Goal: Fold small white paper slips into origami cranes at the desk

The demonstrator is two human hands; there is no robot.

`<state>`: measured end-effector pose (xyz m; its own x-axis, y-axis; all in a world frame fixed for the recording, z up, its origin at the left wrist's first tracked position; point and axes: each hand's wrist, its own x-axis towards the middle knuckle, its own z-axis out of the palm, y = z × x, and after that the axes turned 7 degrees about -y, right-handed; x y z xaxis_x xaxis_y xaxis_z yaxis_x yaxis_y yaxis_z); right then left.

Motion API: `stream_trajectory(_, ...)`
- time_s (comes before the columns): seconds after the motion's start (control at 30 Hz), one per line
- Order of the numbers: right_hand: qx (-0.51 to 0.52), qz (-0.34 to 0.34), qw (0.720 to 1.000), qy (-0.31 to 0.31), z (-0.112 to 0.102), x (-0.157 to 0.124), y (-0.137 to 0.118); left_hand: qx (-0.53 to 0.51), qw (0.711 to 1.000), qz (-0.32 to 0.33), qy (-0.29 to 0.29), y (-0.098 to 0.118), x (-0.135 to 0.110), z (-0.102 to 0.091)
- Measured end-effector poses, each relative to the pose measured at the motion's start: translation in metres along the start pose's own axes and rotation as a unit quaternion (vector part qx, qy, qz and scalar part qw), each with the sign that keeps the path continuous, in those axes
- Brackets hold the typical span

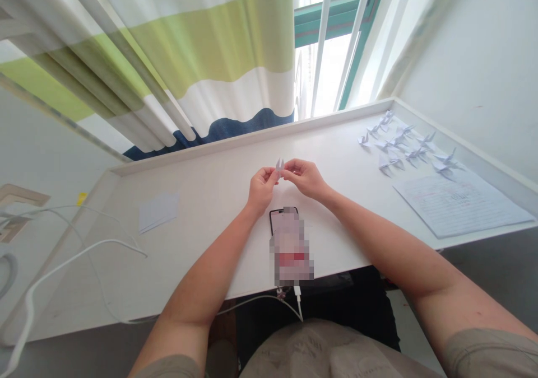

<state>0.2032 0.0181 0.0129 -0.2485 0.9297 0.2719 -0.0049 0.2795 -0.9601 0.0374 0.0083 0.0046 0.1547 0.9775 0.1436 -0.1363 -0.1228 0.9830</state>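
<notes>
Between my two hands, above the middle of the white table, is a small piece of folded white paper with two narrow points sticking up. My left hand pinches it from the left with thumb and fingers. From the right, my right hand grips its other side, fingertips close to those of the left. The fingers cover the paper's lower part. Just below the hands lies a phone, its screen partly blurred out.
Several folded paper cranes stand at the right back, near a stack of written sheets. White paper squares lie at left. The table has a raised rim. White cables cross the left side; a charging cable runs from the phone.
</notes>
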Motion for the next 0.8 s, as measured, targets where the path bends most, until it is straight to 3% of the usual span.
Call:
stream_trajectory(0.17,0.033,-0.032,0.999,-0.014,-0.006,0.001,-0.003,-0.055,0.997,-0.029,-0.047,0.003,0.000,-0.002)
stream_trajectory(0.5,0.055,-0.030,0.998,-0.016,-0.005,-0.001,-0.009,-0.096,0.985,-0.066,-0.124,0.011,-0.002,-0.005)
stream_trajectory(0.8,0.052,-0.034,0.998,-0.009,-0.004,-0.002,-0.017,-0.066,0.994,-0.017,-0.081,0.007,0.000,-0.004)
